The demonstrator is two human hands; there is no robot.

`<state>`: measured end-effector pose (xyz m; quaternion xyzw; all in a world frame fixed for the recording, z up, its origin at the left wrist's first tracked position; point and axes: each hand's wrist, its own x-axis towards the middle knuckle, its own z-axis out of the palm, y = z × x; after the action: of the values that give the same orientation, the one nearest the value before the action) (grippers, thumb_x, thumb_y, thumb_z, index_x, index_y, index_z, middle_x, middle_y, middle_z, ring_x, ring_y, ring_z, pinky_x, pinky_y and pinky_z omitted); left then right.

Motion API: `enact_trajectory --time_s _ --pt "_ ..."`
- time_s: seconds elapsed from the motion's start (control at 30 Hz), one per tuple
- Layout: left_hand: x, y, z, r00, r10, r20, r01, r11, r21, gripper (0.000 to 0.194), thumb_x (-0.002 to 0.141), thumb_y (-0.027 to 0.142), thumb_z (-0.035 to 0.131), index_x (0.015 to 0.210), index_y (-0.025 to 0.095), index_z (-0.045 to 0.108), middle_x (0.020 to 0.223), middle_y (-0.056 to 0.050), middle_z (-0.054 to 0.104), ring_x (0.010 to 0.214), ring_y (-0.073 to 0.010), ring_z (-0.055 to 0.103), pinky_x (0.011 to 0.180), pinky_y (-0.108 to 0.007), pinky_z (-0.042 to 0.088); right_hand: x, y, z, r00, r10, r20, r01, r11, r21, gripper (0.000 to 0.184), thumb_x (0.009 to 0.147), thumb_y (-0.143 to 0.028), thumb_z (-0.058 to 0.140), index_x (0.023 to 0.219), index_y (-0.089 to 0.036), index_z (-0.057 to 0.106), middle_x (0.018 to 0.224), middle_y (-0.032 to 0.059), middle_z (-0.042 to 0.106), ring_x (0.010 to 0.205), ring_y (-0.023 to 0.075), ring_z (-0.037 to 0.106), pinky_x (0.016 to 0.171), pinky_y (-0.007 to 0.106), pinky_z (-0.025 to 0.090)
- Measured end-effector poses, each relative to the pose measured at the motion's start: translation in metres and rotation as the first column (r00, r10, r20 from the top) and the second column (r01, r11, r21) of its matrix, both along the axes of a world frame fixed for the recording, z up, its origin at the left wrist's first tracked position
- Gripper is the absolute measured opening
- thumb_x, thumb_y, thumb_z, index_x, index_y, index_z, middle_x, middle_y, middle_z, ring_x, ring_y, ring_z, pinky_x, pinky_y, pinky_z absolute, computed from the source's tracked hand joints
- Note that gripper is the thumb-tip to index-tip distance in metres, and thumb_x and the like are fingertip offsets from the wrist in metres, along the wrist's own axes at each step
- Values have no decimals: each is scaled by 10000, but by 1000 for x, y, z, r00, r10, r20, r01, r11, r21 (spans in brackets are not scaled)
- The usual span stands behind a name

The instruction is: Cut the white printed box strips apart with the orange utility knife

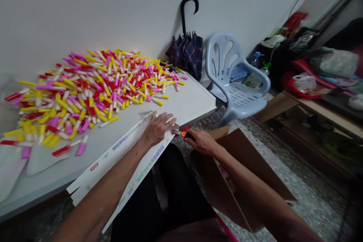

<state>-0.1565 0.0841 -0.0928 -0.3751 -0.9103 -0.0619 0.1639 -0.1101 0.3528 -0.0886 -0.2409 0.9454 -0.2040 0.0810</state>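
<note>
My left hand (157, 128) lies flat on a long white printed cardboard strip (124, 162), its fingers spread near the strip's far end. The strip rests across the edge of a white table (181, 102) and overhangs it toward my lap. My right hand (198, 141) grips a small orange-and-black cutter (184, 134) at the strip's end, and the blade is hidden. A large heap of plastic tubes (90, 90) with white bodies and yellow, pink or red ends covers the table's left side, just beyond my left hand.
An open brown cardboard box (241, 170) stands on the speckled floor below my right arm. Against the wall stand a folded plaid umbrella (187, 45) and a pale blue plastic chair (235, 79). A low wooden shelf (312, 121) with assorted bags sits at the right.
</note>
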Motion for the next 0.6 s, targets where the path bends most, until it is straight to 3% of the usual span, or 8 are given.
enact_trajectory --time_s 0.1,0.17,0.37,0.47,0.6 --pt "2 -1 2 999 -10 53 9 1000 24 729 901 -17 431 1574 262 449 1459 -103 633 1374 -302 533 1240 -723 182 -4 -4 4 1000 -12 9 11 999 43 402 1078 -437 522 1398 -199 576 1331 141 688 1177 275 677 982 356 492" --pt "4 -3 3 997 -28 65 26 999 27 723 882 -20 446 1543 270 492 1424 -93 657 1373 -310 535 1244 -726 167 -6 -5 6 1000 -31 5 31 997 66 381 1075 -442 528 1359 -197 596 1305 142 697 1161 273 680 970 352 491" --pt "16 -8 -8 996 -92 6 91 990 111 308 1031 253 531 1291 245 696 1340 -72 713 1336 -287 581 1292 -659 120 -7 -4 6 996 -84 -3 84 994 75 360 1080 -460 512 1315 -206 609 1248 146 707 1137 274 675 951 356 496" --pt "19 -9 -17 998 -60 18 57 988 144 337 1066 332 520 1358 280 681 1348 -62 719 1338 -285 593 1276 -652 168 -9 -3 6 996 -85 -4 85 994 71 367 1075 -469 521 1323 -213 605 1230 144 709 1122 277 678 944 365 503" --pt "21 -8 -22 996 -22 85 13 994 111 326 1074 337 497 1304 297 726 1394 -71 697 1367 -318 574 1219 -656 272 -13 -2 11 997 -72 -5 72 992 103 360 1069 -473 534 1292 -202 616 1209 144 713 1104 282 687 917 363 509"
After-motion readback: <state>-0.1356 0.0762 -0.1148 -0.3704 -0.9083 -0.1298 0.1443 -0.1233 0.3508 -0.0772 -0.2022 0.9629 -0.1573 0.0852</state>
